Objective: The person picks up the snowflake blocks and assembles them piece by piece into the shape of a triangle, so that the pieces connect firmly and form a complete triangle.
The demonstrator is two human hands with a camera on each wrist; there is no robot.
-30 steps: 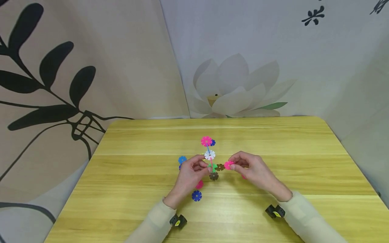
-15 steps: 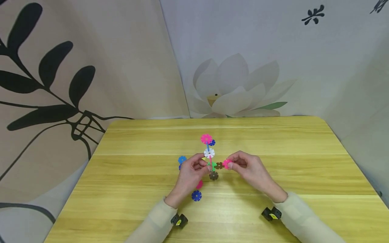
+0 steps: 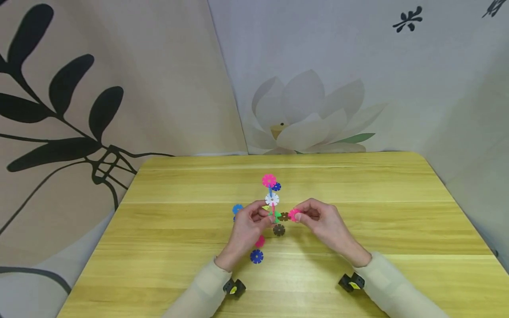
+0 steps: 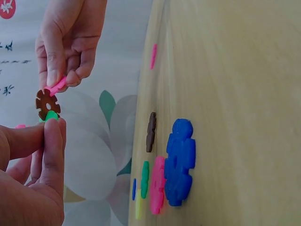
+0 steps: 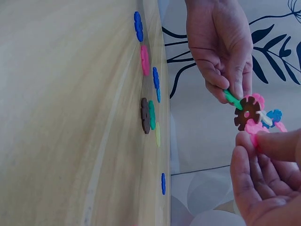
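Counter [image 3: 159, 274]: yellowish wood-look top, grain running left-right, rounded back corners, back edge close to the wall. Wall is printed covering (cloth or paper, can't tell). Left section [image 3: 171, 97] beige, with a big black plant print [image 3: 67, 86], leaves plus looping stems. Slanting seam [image 3: 225, 70], then a cooler grey-white section [image 3: 338, 44] with a pale lotus print [image 3: 306, 97] low down, one green leaf [image 3: 358, 138] beside it, small black sprig [image 3: 408, 19] up top. Left wrist view adds a round red mark [image 4: 7, 8] on the covering. Light's soft, with a dull sheen on the counter's near half.
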